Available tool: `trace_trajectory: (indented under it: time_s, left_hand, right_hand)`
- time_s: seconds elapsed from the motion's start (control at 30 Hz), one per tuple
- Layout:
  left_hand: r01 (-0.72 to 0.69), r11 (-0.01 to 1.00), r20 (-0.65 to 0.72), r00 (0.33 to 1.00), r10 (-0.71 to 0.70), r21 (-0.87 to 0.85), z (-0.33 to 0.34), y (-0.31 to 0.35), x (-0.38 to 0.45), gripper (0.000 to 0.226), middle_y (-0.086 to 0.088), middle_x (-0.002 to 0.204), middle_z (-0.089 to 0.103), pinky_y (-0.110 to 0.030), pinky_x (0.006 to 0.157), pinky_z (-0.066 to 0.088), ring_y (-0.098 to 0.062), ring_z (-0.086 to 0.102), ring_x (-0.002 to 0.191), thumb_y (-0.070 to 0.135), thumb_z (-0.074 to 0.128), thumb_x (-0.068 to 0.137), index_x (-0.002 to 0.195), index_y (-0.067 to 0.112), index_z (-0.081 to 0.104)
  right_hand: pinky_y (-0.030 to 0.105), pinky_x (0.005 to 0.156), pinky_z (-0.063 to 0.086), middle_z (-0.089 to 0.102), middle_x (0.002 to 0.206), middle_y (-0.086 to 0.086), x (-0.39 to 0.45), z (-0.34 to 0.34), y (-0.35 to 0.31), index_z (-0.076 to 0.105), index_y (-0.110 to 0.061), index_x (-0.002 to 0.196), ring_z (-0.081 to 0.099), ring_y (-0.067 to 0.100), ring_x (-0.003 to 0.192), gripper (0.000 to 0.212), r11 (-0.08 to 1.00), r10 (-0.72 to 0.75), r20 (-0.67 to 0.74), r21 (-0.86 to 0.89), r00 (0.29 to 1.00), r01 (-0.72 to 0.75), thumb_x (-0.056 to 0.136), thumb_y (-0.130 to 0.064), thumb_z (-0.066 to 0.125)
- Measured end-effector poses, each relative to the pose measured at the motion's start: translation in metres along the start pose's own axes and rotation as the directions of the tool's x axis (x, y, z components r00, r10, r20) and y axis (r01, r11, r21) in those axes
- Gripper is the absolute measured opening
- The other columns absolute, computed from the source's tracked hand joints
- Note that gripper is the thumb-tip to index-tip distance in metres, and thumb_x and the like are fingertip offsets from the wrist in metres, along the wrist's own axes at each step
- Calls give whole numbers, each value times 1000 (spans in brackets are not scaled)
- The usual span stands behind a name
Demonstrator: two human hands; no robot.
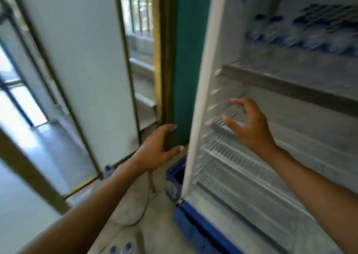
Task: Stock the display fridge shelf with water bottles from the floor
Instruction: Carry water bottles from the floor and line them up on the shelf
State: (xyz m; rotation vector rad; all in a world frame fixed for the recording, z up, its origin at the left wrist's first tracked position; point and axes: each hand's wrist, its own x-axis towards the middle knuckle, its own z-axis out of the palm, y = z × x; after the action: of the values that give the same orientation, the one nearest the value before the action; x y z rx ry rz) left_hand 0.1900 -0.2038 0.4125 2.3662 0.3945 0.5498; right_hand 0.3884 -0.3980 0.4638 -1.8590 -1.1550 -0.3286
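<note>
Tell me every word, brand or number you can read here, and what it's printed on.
No text can be read in this blurred picture.
Water bottles on the upper shelf: blue labels, smeared beyond reading.
Bottles on the floor: purple caps only, no label legible.
Fridge frame: a blue patch near the top, too blurred to tell whether it is lettering.
Neither the left hand nor the right hand holds anything printed.

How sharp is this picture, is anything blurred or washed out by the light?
Head view: motion blur smears the whole frame, worst on the water bottles on the fridge's upper shelf; the left hand and right hand are soft-edged; daylight overexposes the glass door at left; wide-angle distortion bows the door frames.
</note>
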Motion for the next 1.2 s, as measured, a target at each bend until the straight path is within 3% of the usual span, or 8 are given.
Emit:
trace_trajectory:
  time_s: [0.1, 0.17, 0.37, 0.67, 0.8, 0.97, 1.03, 1.2]
  left_hand:
    - [229, 970, 39, 972, -233, 87, -3, -72, -85, 69, 5, 133, 48, -19, 98, 34, -11, 49, 121, 48, 67, 82, 140, 21, 41]
    - [356, 926, 78, 927, -367, 123, -2, -114, -134, 69, 6, 136, 46, -26, 104, 35, -12, 47, 125, 50, 65, 83, 141, 23, 38]
    - [673, 723, 93, 719, -689, 155, 10, -199, -211, 70, 1, 146, 42, -34, 108, 38, -18, 43, 131, 50, 64, 84, 143, 22, 36]
    - [796, 557, 28, 567, -823, 237, 89, -330, -176, 70, -1, 146, 43, -41, 113, 29, -22, 41, 132, 57, 56, 86, 144, 23, 35]
    - [800, 523, 29, 540, -841, 292, 145, -403, -150, 72, -1, 157, 24, -42, 119, 15, -21, 21, 144, 60, 49, 89, 148, 26, 26]
    - [765, 516, -15, 564, -825, 385, 198, -483, -150, 77, -6, 162, 3, -36, 118, -4, -23, 2, 149, 62, 42, 91, 152, 23, 14]
    - [773, 510, -67, 572, -817, 377, 213, -494, -156, 77, -5, 162, 1, -34, 115, -5, -22, -1, 149, 61, 42, 91, 153, 23, 15]
    - [782, 517, -138, 589, -797, 348, 230, -502, -168, 73, 1, 162, 3, -32, 117, -7, -14, -7, 148, 65, 36, 92, 152, 28, 18]
  right_hand:
    - [18, 93, 40, 56, 116, 0, -43, 82, -6, 55, -21, 118, 54, 10, 104, 40, 994, 72, 168, 66, 983, -85, 82, -32, 71]
    - [26, 91, 42, 55, 120, -2, -73, 130, -12, 54, -21, 121, 52, 9, 107, 41, 986, 122, 294, 69, 948, -149, 85, -34, 69]
    - [25, 89, 43, 56, 123, -3, -128, 248, -8, 52, -24, 123, 54, 14, 114, 45, 961, 194, 585, 48, 787, -272, 84, -39, 68]
    - [28, 94, 45, 55, 125, -1, -122, 435, 63, 53, -21, 125, 52, 14, 117, 52, 957, 150, 815, 24, 560, -290, 81, -37, 72]
    - [23, 93, 39, 49, 134, -2, -114, 537, 98, 46, -21, 133, 45, 8, 123, 61, 952, 99, 875, 55, 473, -300, 81, -36, 73]
    - [25, 95, 37, 38, 145, 0, -120, 651, 119, 30, -24, 142, 38, 8, 126, 82, 935, 52, 872, 129, 486, -331, 76, -40, 76]
    - [17, 92, 35, 40, 143, -1, -128, 685, 119, 29, -23, 142, 40, 6, 122, 87, 912, 35, 863, 179, 504, -370, 72, -39, 79]
    - [3, 84, 36, 54, 130, 0, -146, 734, 117, 39, -18, 135, 53, 7, 113, 77, 842, 82, 778, 280, 623, -461, 72, -35, 80]
